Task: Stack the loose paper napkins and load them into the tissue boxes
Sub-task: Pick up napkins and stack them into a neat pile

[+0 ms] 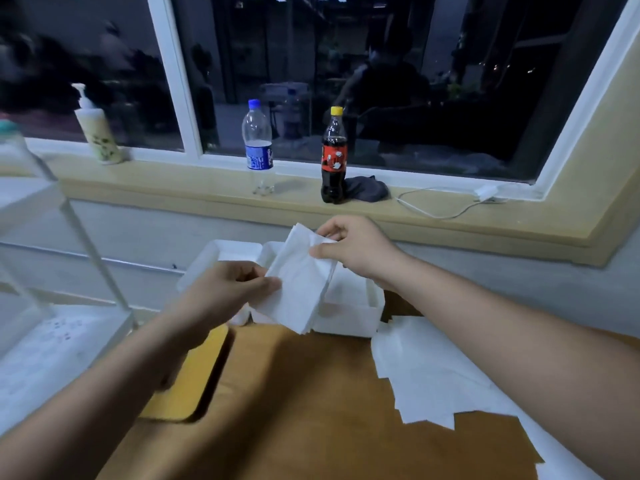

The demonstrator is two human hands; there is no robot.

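- Napkin stack (298, 285): pinched in my left hand (225, 292) and right hand (356, 251), above the tissue boxes (349, 313).
- Handling: light, limp, likely to fan (grip the edges firmly).
- Loose napkins (426, 372): on the table (304, 393).

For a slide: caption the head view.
Left hand and right hand hold a white paper napkin stack above open white tissue boxes.

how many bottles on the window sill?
3 on the sill: pump bottle at left, clear blue-capped bottle in the middle, yellow-capped cola bottle right of it. Teal-topped thing at the frame's left edge: unclear.
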